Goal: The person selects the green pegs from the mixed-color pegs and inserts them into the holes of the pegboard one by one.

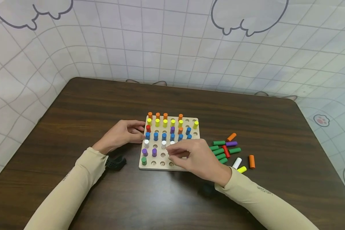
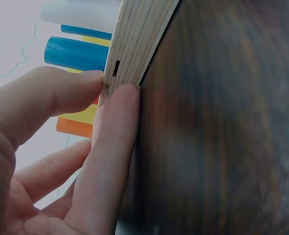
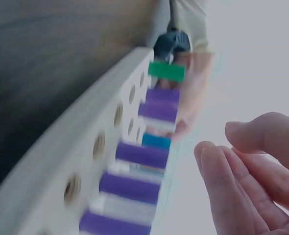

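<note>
A pale wooden pegboard (image 1: pixel 162 166) lies on the table with several rows of coloured pegs standing in its holes. My left hand (image 1: pixel 121 136) holds its left edge. In the left wrist view, the thumb is at the upper edge beside a blue peg (image 2: pixel 78 54), and the index finger lies against the layered side. My right hand (image 1: pixel 196 158) hovers over the board's lower right and hides part of it. The right wrist view shows its thumb and fingertips slightly apart, with nothing visible between them. Purple pegs (image 3: pixel 142 155) stand to the left of that hand there.
Right of the board lie loose pegs: several green (image 1: pixel 219 143), a red (image 1: pixel 226 151), a purple (image 1: pixel 231 143), a white (image 1: pixel 237 163), a yellow (image 1: pixel 241 169) and two orange (image 1: pixel 252 161). A dark wood table (image 1: pixel 103 99) carries everything, with a grid-patterned sheet (image 1: pixel 166 48) behind.
</note>
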Tool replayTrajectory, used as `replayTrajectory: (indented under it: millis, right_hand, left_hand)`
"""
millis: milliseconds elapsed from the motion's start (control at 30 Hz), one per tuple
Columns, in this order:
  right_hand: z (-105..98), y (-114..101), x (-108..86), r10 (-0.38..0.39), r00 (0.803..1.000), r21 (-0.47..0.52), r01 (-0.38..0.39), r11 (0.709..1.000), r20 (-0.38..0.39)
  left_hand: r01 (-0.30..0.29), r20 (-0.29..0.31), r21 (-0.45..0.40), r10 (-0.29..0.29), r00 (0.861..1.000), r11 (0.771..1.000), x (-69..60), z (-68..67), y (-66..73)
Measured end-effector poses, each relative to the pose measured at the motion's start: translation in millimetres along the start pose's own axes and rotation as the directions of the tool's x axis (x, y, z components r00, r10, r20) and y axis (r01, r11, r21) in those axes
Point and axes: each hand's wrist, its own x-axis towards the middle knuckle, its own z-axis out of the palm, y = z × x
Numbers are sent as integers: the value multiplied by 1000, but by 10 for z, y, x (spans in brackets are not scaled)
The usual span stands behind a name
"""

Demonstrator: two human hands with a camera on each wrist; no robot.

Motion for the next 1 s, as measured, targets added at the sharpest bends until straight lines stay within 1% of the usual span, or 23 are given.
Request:
replayTrajectory:
  millis: [100,233,433,533,667,867,1000]
  right_hand:
    - [-93,67,-29,21,999,-14,-21,1000,-33]
    - [-234,142,-68,76,994,-3,-76,997,-76]
    - [-448,292,-117,155,978,20,-154,988,-142]
    - [-552,377,-139,176,968,-11,-181,983,-180]
    - [-686,465,-175,194,956,-18,-203,979,-219]
    - [-838,577,-238,224,943,27,-225,974,-246]
    - [-909,661,-272,245,939,35,-244,969,-241]
  left_hand:
    - [3,8,7,-3,1000,1000,-1,-10,-20]
    - [2,16,33,-2,1000,999,-5,-19,-34]
    - [-8,22,34,7,1000,999,-6,-27,-35]
    - [-11,26,31,10,1000,999,-2,-27,-38]
    - [-25,41,32,24,999,999,3,-34,-45]
    - [-23,54,46,21,998,999,-6,-49,-40]
    - [-17,58,43,14,998,999,-5,-44,-34]
